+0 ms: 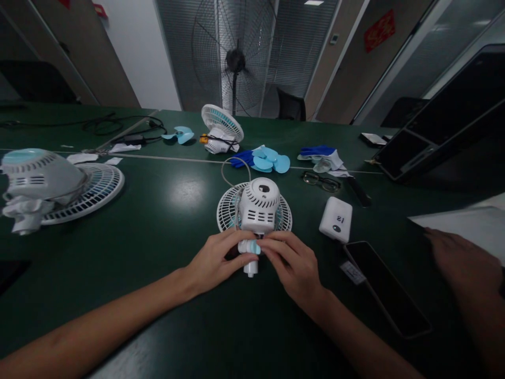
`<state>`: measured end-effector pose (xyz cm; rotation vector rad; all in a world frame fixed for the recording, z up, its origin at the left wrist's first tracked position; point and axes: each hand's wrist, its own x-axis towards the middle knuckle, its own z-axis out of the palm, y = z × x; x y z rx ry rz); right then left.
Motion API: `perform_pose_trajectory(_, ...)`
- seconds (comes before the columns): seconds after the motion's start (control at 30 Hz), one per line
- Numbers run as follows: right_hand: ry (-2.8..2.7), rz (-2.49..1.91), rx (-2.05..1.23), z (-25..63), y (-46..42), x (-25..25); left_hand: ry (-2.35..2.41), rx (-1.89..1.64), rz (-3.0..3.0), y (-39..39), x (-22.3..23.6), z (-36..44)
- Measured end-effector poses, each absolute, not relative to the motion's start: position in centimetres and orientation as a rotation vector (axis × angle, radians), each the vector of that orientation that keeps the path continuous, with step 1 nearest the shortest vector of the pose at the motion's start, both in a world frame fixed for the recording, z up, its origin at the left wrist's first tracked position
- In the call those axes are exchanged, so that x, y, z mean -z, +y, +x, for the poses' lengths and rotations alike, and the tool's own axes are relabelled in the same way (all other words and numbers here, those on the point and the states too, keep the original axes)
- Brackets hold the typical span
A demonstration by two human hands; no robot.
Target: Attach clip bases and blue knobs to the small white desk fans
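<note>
A small white fan [260, 206] lies face down on its round grille [225, 210], with the motor housing up and its neck towards me. My left hand [216, 258] is closed on the white neck piece [250, 267] below the housing, thumb beneath and fingers above. My right hand [294, 263] pinches a light-blue knob [253, 247] on that neck from the right side. The fingertips partly hide the joint between the neck and the housing. A thin pale cord [235, 159] loops up behind the housing.
At the left lies another fan [43, 176]; a third fan [223, 131] stands at the back. Blue blades [270, 159], gloves [321, 155], glasses [321, 181], a white box [336, 218] and a phone [389, 289] lie around. Another person's hand [463, 258] rests at the right.
</note>
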<state>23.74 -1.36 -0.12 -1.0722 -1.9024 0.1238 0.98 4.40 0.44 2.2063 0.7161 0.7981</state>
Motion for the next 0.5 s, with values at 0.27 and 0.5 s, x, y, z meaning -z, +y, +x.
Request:
perform_pose_trajectory(0.27, -1.863, -1.137, -0.202, 23.75, -1.39, -0.16, 0.729, -0.821, 2.200, 4.44, -0.29, 1.02)
perform_pose_trajectory(0.5, -1.901, -1.108, -0.219, 24.03, -1.38, -0.17, 0.741, -0.822, 2.197, 4.46, -0.09, 0.90)
